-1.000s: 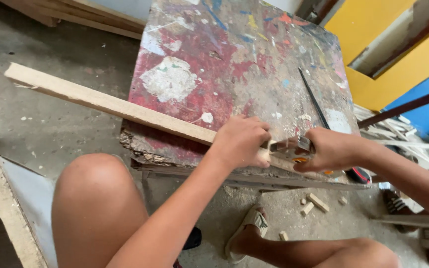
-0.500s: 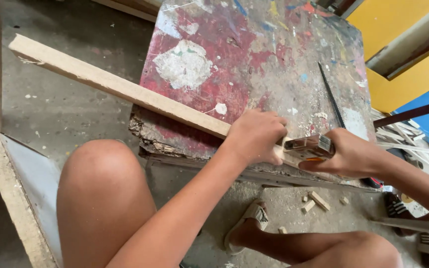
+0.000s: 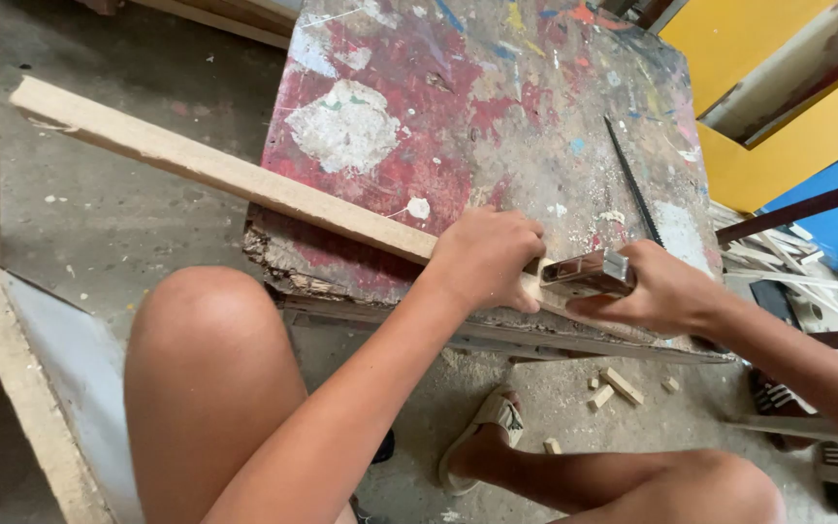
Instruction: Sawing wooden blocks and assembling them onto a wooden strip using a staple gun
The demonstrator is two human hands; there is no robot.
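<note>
Here the left hand (image 3: 485, 257) is seen pressed down on a long wooden strip (image 3: 215, 173), its fingers curled together over the strip's near end, pinning it against the paint-spattered board (image 3: 458, 116). Just beside it, at the board's near edge, the right hand (image 3: 660, 291) is clamped around the metal handle of a hacksaw (image 3: 589, 274) — the frame is gripped tight, with the thumb laid along its side. The saw's thin dark blade (image 3: 632, 189) is seen running from the handle away across the board, towards its far right corner.

The strip is laid slantwise across the board's near left corner, and its free end is carried well out past the board's left edge, over the concrete floor (image 3: 128, 233). Below the board's near edge, small wood offcuts (image 3: 618, 386) are scattered on the floor — near a sandalled foot (image 3: 482, 446). A bare knee (image 3: 208, 359) is raised to the left of that edge. Beyond the board's right side, a yellow wall (image 3: 778, 107) is visible.
</note>
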